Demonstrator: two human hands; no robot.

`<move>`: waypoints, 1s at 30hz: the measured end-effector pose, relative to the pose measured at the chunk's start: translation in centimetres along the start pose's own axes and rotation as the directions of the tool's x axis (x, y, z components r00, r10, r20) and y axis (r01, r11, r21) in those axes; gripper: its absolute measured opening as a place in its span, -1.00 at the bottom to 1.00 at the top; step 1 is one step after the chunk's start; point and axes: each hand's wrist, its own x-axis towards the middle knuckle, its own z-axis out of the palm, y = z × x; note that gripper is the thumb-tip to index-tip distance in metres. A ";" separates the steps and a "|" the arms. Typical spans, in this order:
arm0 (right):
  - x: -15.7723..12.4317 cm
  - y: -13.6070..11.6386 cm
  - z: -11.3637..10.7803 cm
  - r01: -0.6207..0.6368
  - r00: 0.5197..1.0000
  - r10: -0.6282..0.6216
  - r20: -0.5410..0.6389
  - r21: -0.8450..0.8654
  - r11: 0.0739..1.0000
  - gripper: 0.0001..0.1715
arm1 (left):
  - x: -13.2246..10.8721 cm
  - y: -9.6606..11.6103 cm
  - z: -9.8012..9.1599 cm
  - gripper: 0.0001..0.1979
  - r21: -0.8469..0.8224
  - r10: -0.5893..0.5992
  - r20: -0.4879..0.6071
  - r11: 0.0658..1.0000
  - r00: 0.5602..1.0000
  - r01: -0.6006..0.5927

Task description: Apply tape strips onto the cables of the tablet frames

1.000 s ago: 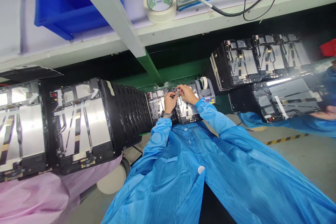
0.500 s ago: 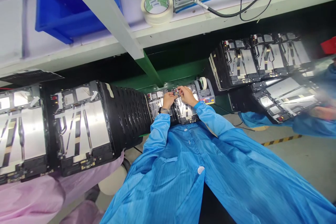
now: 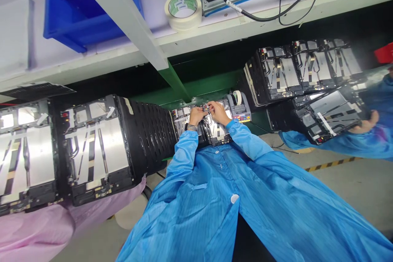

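At the centre, two open device assemblies with silver plates, black frames and dark strips lie side by side. My left hand is over the top edge between them, its fingers pinched together. Close beside it, my right hand bends down over the upper part of the right device assembly, fingertips pinched too. Whatever sits between the fingertips is too small to make out. The left device assembly is partly covered by my left hand. Just right of my right hand stands a grey tape dispenser with a roll of tape on it.
Stacked black trays bearing similar assemblies stand left; another stack is back right. A co-worker's hand holds a tilted assembly. Above runs a white shelf with masking tape, a blue bin and cabled equipment.
My hands stay at nearly the same spot, fingers still pinched. At the right, the co-worker's assembly has turned and tilted, and a white strip now shows across it.
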 end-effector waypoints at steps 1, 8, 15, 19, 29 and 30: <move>0.0 -0.1 0.0 -0.005 1.000 0.005 -0.001 0.004 1.000 -0.47 | 0.1 0.0 0.0 -0.46 0.003 0.007 -0.004 1.000 1.000 -0.007; 0.2 -1.0 -0.9 0.005 0.999 -0.003 -0.032 0.069 0.998 -0.49 | 0.6 0.0 0.0 -0.49 -0.011 0.011 0.018 1.000 1.000 -0.011; -1.7 -3.8 -1.1 -0.305 0.934 0.355 0.030 0.585 0.752 -0.68 | 0.4 0.2 -0.2 -0.51 0.020 0.028 0.003 0.999 1.000 -0.028; -4.3 -4.7 -0.5 -0.488 0.800 0.515 0.308 0.832 0.261 -0.65 | 0.3 0.1 -0.2 -0.55 0.034 0.058 -0.016 0.998 0.998 -0.058; -2.8 -5.1 -0.4 -0.620 0.626 0.703 0.339 0.763 0.184 -0.83 | 0.1 -1.5 0.3 -0.54 0.043 0.227 -0.047 0.973 0.973 -0.225; -2.3 -5.1 -0.4 -0.630 0.608 0.723 0.326 0.753 0.190 -0.84 | -0.1 -1.5 0.3 -0.55 0.032 0.252 -0.037 0.967 0.967 -0.251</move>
